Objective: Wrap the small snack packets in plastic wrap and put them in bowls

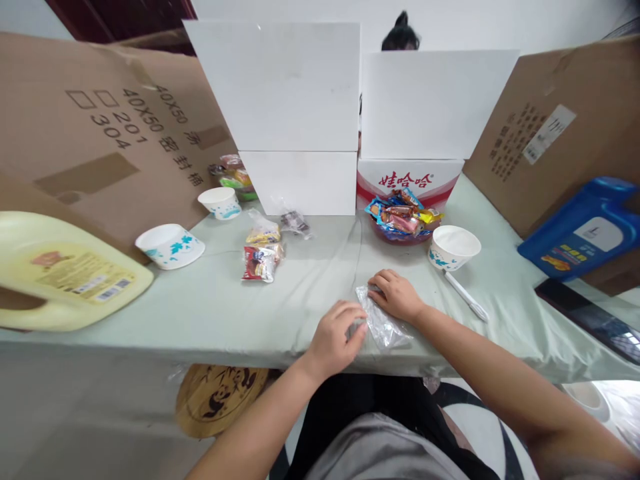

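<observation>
A clear, crinkled plastic bag [387, 327] lies on the cloth-covered table near its front edge. My left hand [336, 339] is closed at the bag's left side, with a bit of greyish clear plastic showing between thumb and fingers. At the bag's top edge, my right hand [397, 297] presses down with curled fingers, its fingertips partly hidden. Beyond my right hand stands a bowl of wrapped snacks [403, 220], next to a white paper cup [454, 247]. A white-handled utensil [466, 297] lies just right of that hand.
Several snack packets [260, 262] lie left of centre. Two more paper cups, one nearer [171, 245] and one farther [220, 202], stand at left. A yellow jug [65, 273] and blue bottle [583, 227] flank the table. White panels [295, 87] rise behind; a person's hair [401, 35] shows above.
</observation>
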`<state>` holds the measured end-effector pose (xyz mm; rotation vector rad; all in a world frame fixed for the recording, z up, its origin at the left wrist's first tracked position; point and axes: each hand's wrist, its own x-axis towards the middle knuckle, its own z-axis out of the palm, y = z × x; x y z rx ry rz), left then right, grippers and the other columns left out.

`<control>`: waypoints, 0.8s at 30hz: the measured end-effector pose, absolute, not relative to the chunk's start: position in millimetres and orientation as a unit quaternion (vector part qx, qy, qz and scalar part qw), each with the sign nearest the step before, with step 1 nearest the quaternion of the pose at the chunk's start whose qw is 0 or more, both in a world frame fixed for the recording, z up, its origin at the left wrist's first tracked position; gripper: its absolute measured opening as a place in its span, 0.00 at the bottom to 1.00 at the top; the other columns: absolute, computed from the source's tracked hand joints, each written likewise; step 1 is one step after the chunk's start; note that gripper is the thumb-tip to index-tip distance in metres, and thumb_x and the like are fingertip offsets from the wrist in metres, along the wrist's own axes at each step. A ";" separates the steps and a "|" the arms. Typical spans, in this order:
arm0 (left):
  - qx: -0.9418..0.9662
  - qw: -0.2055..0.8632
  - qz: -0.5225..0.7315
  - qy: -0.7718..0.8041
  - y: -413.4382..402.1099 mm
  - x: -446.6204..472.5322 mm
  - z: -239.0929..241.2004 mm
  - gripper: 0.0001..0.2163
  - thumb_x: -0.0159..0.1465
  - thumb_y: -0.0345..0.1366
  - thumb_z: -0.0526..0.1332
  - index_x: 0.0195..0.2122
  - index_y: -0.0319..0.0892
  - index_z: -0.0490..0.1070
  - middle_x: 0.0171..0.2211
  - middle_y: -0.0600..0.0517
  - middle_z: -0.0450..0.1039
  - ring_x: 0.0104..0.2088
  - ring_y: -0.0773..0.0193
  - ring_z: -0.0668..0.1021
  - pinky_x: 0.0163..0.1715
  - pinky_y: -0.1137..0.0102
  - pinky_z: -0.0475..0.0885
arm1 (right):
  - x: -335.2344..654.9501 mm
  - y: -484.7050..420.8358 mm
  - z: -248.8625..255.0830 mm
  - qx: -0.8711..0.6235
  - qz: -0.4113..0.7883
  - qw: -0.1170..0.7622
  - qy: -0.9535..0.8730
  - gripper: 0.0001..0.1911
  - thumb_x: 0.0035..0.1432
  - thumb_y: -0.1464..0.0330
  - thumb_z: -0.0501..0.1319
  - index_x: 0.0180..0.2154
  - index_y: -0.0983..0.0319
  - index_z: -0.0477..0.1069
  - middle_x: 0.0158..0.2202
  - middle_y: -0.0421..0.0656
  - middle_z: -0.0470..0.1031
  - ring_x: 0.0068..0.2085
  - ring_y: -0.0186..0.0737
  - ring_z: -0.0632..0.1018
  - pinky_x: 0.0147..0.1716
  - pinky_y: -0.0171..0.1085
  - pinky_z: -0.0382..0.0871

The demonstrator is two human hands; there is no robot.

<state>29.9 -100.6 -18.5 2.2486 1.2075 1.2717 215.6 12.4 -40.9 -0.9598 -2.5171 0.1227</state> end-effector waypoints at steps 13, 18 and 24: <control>0.840 0.101 0.324 0.424 -59.2 28.7 -41.7 0.09 0.63 0.26 0.56 0.39 0.44 0.74 0.44 0.48 0.75 0.49 0.58 0.74 0.51 0.59 0.70 | 238.0 -35.3 -9.0 -0.293 0.032 0.317 -0.901 0.16 0.66 0.62 0.53 0.52 0.59 0.70 0.52 0.51 0.73 0.56 0.48 0.71 0.55 0.50 0.65; 0.841 0.099 0.320 0.425 -59.0 27.7 -42.8 0.14 0.60 0.21 0.53 0.39 0.43 0.74 0.44 0.49 0.77 0.50 0.59 0.75 0.53 0.58 0.70 | 247.5 -111.7 -49.2 -0.276 -0.068 0.155 -0.946 0.38 0.60 0.56 0.60 0.64 0.70 0.55 0.65 0.58 0.59 0.66 0.55 0.57 0.61 0.53 0.57; 0.855 0.091 0.314 0.403 -62.5 27.8 -41.9 0.14 0.60 0.21 0.54 0.39 0.44 0.75 0.45 0.50 0.79 0.51 0.60 0.76 0.53 0.58 0.70 | 253.9 -130.2 -64.0 -0.306 -0.083 0.193 -0.929 0.23 0.62 0.76 0.53 0.59 0.66 0.63 0.61 0.52 0.67 0.62 0.49 0.65 0.57 0.48 0.62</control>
